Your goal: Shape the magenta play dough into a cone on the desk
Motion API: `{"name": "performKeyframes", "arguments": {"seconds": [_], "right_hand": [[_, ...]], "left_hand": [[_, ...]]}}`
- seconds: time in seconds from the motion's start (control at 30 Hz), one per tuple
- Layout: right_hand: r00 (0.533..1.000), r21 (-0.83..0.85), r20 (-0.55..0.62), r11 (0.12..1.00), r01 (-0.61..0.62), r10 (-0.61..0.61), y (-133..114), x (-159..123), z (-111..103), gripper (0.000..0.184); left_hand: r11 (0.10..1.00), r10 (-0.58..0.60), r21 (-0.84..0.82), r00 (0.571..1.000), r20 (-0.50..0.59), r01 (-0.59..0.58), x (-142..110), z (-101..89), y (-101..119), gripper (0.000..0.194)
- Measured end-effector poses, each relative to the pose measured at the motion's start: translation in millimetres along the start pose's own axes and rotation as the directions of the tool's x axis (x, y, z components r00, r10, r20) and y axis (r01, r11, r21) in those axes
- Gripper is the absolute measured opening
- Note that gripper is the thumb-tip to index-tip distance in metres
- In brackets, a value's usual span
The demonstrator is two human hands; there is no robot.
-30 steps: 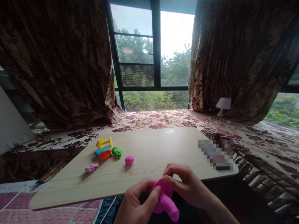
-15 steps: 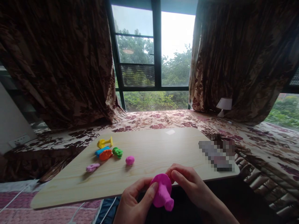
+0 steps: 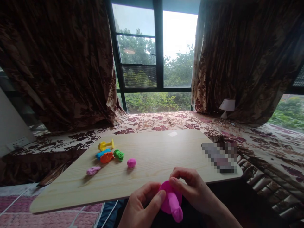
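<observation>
Cannot make out any writing on the pixelated dark object [image 3: 219, 160] at the right of the pale wooden table [image 3: 156, 150]. Holds a magenta clay-like piece [image 3: 174, 202] just in front of the near table edge, pinching its left rim between thumb and fingers of the left hand [image 3: 142, 205] and its upper right rim with those of the right hand [image 3: 192, 188]. Shows a thin round disc with a thick stem slanting down to a blunt, knobby end.
</observation>
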State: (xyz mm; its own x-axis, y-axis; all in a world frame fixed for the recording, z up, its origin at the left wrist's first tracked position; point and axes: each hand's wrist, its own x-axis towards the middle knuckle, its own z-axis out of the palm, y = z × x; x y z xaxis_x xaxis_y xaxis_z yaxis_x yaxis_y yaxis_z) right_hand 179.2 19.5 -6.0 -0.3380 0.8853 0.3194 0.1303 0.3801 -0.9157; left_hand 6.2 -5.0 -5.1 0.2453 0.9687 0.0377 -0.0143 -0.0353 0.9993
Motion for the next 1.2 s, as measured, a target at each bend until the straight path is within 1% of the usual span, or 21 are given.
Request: {"name": "performKeyframes", "arguments": {"seconds": [0.1,0.2,0.33,0.4,0.47,0.53,0.57,0.67,0.8,0.97,1.1,1.2], "right_hand": [[1.0,-0.036,0.011,0.999,0.004,-0.004,-5,2,2,0.017],[1.0,-0.053,0.017,0.999,0.011,-0.01,-8,5,6,0.016],[0.999,-0.06,0.026,0.998,0.026,-0.024,-8,7,7,0.023],[0.999,-0.031,0.039,0.999,0.012,-0.011,-7,7,5,0.027],[0.999,-0.002,0.041,1.0,-0.007,0.007,-5,7,2,0.03],[0.999,-0.006,0.034,1.0,-0.021,0.021,-4,6,-1,0.028],[0.999,-0.018,0.035,1.0,-0.026,0.026,-5,5,-1,0.026],[0.998,-0.054,0.057,0.998,-0.013,0.016,-6,4,-2,0.022],[0.998,-0.061,0.064,0.998,0.007,-0.003,-6,5,1,0.026],[0.998,-0.122,0.051,0.992,0.045,-0.039,-2,7,5,0.026],[1.0,-0.07,0.016,0.997,0.014,-0.013,-3,8,3,0.03],[1.0,-0.068,0.003,0.998,0.018,-0.018,-6,8,1,0.019]], "left_hand": [[0.997,-0.006,0.083,0.999,0.039,0.003,2,-2.4,3,0.027],[0.99,0.006,0.143,0.999,0.051,-0.013,3,-4.4,2,0.026],[0.981,0.054,0.185,0.997,0.06,-0.064,3,-4.5,-2,0.024],[0.984,0.056,0.167,0.998,0.039,-0.062,2,-3.6,-3,0.023],[0.991,0.029,0.128,0.999,-0.014,-0.027,2,-1.8,-4,0.023],[0.997,-0.002,0.076,0.999,-0.052,0.006,1,0.7,-5,0.024],[0.999,-0.01,0.048,0.998,-0.054,0.013,1,2.0,-5,0.027],[1.0,-0.009,0.016,1.0,-0.026,0.01,1,4.1,-4,0.034],[0.996,0.01,0.089,1.0,-0.024,-0.008,1,3.0,-5,0.035],[0.999,-0.009,0.053,0.997,0.074,0.005,2,1.3,-10,0.03],[0.994,0.003,0.113,0.998,0.058,-0.009,3,-1.1,-14,0.029],[0.991,-0.005,0.131,0.999,0.045,-0.001,3,-0.6,-15,0.034]]}}
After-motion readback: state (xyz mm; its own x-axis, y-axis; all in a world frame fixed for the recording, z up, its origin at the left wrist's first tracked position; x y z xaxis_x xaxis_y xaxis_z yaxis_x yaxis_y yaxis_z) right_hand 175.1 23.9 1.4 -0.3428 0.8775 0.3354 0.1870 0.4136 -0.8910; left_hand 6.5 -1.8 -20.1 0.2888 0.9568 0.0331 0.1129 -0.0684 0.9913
